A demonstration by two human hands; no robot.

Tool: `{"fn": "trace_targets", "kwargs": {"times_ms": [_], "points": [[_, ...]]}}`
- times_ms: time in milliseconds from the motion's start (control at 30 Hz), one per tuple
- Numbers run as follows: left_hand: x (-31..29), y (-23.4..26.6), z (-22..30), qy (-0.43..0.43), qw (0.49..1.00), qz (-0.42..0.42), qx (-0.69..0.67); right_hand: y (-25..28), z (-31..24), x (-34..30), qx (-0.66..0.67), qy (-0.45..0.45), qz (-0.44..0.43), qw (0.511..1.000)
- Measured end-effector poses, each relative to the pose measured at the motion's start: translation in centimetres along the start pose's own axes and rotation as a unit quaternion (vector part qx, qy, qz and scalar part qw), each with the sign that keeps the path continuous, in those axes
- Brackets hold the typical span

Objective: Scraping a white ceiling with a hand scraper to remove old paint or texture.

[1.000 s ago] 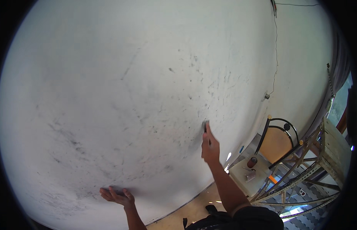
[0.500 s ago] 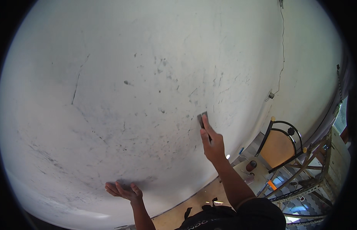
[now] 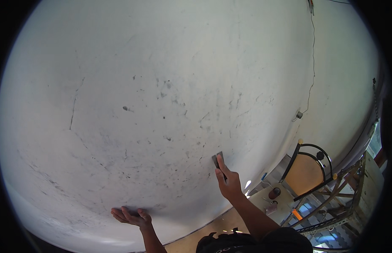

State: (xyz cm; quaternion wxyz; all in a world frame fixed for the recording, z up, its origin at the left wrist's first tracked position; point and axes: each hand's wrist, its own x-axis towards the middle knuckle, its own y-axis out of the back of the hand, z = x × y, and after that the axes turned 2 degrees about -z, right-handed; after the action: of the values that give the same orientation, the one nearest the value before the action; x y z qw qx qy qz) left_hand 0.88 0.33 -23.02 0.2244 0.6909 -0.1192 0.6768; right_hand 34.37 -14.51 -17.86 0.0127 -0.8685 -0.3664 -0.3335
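In front of me is a white wall (image 3: 196,97) covered with dark scuffs, smudges and a thin crack at the left. My right hand (image 3: 229,183) is wrapped round a flat dark scraper (image 3: 215,160), its index finger stretched along the tool. The scraper's broad end lies at the wall, right of the scuffed patch; whether it presses on the surface I cannot tell. Lower left, my left hand (image 3: 132,216) is open, empty, with its fingers apart, close to the wall near more grey smudges.
At the right stands a chair (image 3: 304,170) with a dark metal frame and tan back. A dark reddish cup (image 3: 274,193) sits beside it on a pale surface. Wooden and metal framing (image 3: 351,198) fills the lower right. A thin cable (image 3: 313,55) runs down to a small wall box (image 3: 298,114).
The view has shifted, so wall marks and chair appear lower. My right hand with the scraper has moved slightly down the wall. My left hand stays near the same spot.
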Motion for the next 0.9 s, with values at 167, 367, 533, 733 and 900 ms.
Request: {"fn": "trace_targets", "kwargs": {"times_ms": [167, 367, 533, 733, 900], "points": [[0.0, 0.0, -0.6, -0.002, 1.0, 0.0, 0.007, 1.4, -3.0, 3.2, 0.028, -0.035, -0.015, 0.999], [0.0, -0.6, 0.0, -0.005, 1.0, 0.01, 0.009, 1.7, -1.5, 2.0, -0.017, -0.023, -0.023, 0.999], [-0.1, -0.1, -0.2, 0.001, 1.0, 0.009, 0.015, 2.6, -3.3, 3.7, -0.012, -0.058, -0.058, 0.997], [0.0, -0.4, -0.3, -0.012, 0.999, 0.019, 0.032, 1.8, -2.1, 1.8, 0.013, -0.035, -0.04, 0.999], [0.1, -0.3, -0.7, -0.015, 0.999, 0.031, 0.031, 3.7, -5.7, 6.2, 0.002, -0.045, -0.019, 0.999]]}}
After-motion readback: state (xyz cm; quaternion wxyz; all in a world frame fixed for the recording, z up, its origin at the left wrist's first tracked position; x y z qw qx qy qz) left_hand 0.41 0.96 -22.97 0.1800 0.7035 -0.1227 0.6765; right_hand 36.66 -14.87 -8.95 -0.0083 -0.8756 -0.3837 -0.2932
